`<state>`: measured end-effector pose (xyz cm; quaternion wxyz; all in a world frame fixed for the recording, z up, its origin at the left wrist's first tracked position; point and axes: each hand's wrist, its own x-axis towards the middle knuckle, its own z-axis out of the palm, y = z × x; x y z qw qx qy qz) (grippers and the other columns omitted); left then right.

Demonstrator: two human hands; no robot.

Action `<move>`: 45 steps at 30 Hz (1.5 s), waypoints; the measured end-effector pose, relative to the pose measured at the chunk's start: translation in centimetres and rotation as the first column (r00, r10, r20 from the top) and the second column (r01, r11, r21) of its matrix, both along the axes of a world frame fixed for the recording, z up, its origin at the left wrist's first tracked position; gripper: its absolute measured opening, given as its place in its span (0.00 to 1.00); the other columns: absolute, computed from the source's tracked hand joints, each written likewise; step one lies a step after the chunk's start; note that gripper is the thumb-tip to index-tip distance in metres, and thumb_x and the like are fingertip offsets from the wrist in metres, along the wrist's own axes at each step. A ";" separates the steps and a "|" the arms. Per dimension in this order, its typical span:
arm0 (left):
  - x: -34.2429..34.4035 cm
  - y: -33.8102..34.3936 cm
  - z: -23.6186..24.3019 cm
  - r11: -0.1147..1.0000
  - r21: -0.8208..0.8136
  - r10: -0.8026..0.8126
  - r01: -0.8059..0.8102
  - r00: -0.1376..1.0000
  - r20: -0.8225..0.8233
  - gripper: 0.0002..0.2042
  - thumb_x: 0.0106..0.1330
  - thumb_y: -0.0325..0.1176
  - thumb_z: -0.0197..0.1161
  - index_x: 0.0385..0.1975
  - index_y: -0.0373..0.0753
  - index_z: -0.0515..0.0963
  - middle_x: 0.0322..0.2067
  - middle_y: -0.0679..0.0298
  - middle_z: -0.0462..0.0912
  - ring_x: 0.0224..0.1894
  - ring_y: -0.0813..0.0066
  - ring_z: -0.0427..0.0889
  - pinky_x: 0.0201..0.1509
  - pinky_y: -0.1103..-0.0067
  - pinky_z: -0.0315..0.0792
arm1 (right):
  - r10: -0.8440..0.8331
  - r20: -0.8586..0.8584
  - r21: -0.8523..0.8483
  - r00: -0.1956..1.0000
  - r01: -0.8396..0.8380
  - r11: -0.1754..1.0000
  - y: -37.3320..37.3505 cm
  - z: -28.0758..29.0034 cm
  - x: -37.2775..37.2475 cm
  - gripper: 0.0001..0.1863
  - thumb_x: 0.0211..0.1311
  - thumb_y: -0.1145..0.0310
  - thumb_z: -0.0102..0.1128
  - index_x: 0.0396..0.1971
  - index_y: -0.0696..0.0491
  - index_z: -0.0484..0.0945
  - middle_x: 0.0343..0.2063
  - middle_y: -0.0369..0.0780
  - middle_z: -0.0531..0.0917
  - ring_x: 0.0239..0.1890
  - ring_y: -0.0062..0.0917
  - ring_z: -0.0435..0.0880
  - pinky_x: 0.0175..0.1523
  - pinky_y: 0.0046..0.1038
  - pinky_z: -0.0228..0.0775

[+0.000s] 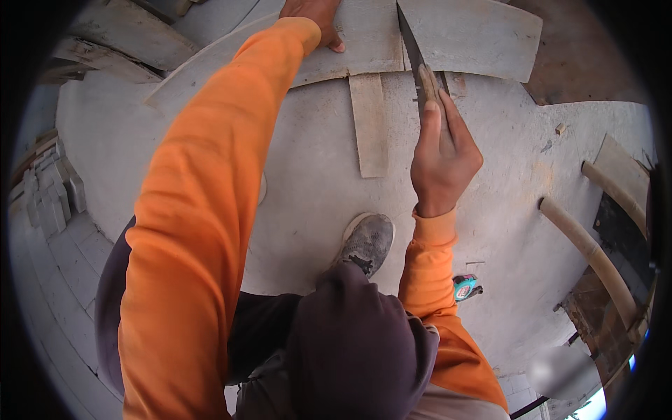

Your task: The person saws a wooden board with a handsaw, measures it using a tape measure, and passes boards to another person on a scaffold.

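Note:
My right hand (442, 157) is closed around the light handle of a saw with a long dark tapering blade (409, 38), which lies across a wide pale board (483, 38) at the top. My left hand (311, 21) rests on the same board left of the blade, thumb apart, its other fingers cut off by the frame's edge. A narrow plank (367, 133) lies on the concrete floor, running from under the board toward me.
Loose weathered boards (119, 59) lie upper left, stacked pale pieces (49, 189) at far left. A brown panel (581, 56) is upper right. Two round poles (588, 248) and scrap panels occupy the right. A teal tape measure (463, 287) sits near my right sleeve.

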<state>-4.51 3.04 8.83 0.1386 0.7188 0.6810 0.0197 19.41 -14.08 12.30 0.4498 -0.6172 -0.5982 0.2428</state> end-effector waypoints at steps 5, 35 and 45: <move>-2.8 -0.5 -0.7 1.000 -0.021 -0.001 0.001 1.000 0.007 0.39 0.38 0.37 0.84 0.54 0.41 0.69 0.54 0.52 0.80 0.61 0.49 0.75 0.63 0.54 0.65 | 0.035 0.127 -0.071 0.991 -0.026 0.997 -10.8 -0.3 1.9 0.17 0.66 0.78 0.62 0.53 0.68 0.80 0.38 0.53 0.89 0.27 0.24 0.90 0.33 0.21 0.78; 0.8 -2.2 2.2 1.000 0.009 0.018 -0.017 0.997 -0.075 0.42 0.43 0.33 0.83 0.62 0.51 0.66 0.52 0.56 0.79 0.59 0.51 0.77 0.62 0.51 0.67 | -0.014 0.007 0.201 1.000 0.012 0.980 4.7 -3.3 -3.9 0.15 0.66 0.70 0.65 0.49 0.63 0.84 0.29 0.49 0.89 0.25 0.24 0.88 0.31 0.24 0.77; -1.6 -1.8 1.1 1.000 -0.008 0.009 -0.009 0.999 -0.033 0.41 0.42 0.33 0.82 0.60 0.45 0.67 0.55 0.56 0.79 0.62 0.50 0.75 0.66 0.49 0.64 | -0.012 0.075 -0.056 0.997 0.016 0.998 -13.0 -1.8 2.3 0.18 0.66 0.78 0.60 0.54 0.68 0.80 0.39 0.55 0.88 0.34 0.31 0.92 0.38 0.23 0.81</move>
